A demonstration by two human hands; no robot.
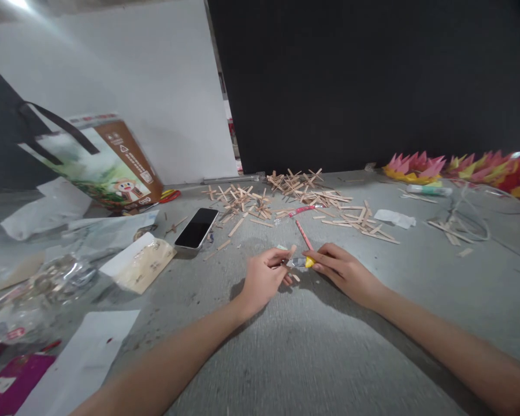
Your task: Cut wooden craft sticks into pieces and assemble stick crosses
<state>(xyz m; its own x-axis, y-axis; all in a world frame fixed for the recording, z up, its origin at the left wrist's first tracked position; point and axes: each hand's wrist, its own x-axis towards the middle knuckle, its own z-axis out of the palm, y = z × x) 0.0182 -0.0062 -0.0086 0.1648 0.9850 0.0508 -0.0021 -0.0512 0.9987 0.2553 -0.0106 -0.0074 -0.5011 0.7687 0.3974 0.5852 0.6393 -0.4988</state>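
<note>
My left hand (pixel 264 274) is closed, its fingers pinching a small wooden craft stick (pixel 293 251); a second stick end shows just below the fingertips. My right hand (pixel 344 270) is closed on a small yellow-ended object (pixel 309 262). Its clear, shiny front part reaches to the left fingertips, and its exact kind is too small to tell. Beyond the right fingers lies a red-and-white patterned stick (pixel 303 235). Further back, several wooden craft sticks (pixel 242 199) are heaped, many joined as crosses.
A black phone (pixel 197 227) lies left of the sticks, near a packet (pixel 145 266). A printed carrier bag (pixel 108 164) stands at the back left. White paper (pixel 91 352) and plastic wrappers (pixel 47 289) cover the left side. Pink and yellow paper petals (pixel 416 167) sit at the back right.
</note>
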